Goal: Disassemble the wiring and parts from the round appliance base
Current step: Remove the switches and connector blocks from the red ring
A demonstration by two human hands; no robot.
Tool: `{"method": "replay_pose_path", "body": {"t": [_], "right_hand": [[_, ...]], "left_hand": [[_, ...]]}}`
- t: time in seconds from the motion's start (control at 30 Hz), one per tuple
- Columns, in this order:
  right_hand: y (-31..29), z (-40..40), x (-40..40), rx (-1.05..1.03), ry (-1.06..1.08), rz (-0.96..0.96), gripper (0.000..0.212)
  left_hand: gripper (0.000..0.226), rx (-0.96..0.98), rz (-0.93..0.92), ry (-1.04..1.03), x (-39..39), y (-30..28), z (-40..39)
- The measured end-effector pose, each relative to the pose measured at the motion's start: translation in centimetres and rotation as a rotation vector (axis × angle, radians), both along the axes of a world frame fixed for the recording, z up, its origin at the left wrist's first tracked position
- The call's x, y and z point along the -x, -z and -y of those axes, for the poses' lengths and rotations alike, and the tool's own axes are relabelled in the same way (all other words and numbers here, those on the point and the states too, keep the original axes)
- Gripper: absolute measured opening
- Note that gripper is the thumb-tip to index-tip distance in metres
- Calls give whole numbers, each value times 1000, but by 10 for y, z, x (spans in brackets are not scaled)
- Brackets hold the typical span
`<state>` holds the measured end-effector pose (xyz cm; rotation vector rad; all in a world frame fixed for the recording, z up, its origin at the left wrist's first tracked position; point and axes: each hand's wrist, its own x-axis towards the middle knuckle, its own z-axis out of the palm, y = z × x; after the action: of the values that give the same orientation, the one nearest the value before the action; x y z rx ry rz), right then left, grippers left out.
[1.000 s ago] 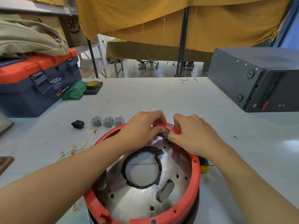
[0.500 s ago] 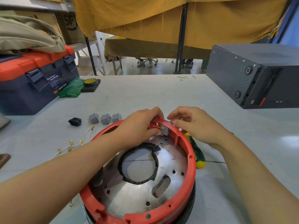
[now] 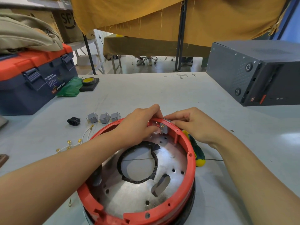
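The round appliance base (image 3: pixel 192 161) has a red plastic rim and a shiny metal floor with a large centre hole edged in black tape. A small grey switch (image 3: pixel 164 129) sits in the far wall of the rim. My left hand (image 3: pixel 139 125) curls over the rim just left of the switch, fingers inside against it. My right hand (image 3: pixel 193 125) pinches the rim's outer side at the switch. Three grey switches (image 3: pixel 103 118), a black socket (image 3: pixel 73 121) and white wires (image 3: pixel 76 143) with brass terminals lie on the table to the left.
A green-and-yellow screwdriver (image 3: pixel 197 153) lies against the base's right side. A blue-and-orange toolbox (image 3: pixel 32 80) stands far left, with a tape roll (image 3: pixel 89 82) and a green bag beside it. A dark grey machine (image 3: pixel 253 72) stands at the far right.
My right hand has slid from on top of the rim to its outer side, uncovering the grey switch and the screwdriver. My left hand keeps its place on the rim.
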<state>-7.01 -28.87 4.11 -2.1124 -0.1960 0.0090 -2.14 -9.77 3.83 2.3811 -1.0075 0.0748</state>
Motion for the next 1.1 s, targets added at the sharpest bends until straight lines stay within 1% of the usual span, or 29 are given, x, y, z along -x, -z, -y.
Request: {"method": "replay_pose_path", "body": {"t": [0.4,0.67,0.83,0.9,1.1], "right_hand": [[2,2,-1,2,-6,33,27],[3,2,-3,101,4,83,26],[3,3,-3,83,7,75,25],[3,3,-2,73,3,70,25],[2,2,-2,139,1,90,26]], "left_hand": [[20,0,28,7,-1,3,-1],[19,8,43,12,-3,5,-1],[18,-3,53,11,-3,4,0],[20,-12,48,5,-3,3,0],[26,-31,21,20,5,-2,0]]}}
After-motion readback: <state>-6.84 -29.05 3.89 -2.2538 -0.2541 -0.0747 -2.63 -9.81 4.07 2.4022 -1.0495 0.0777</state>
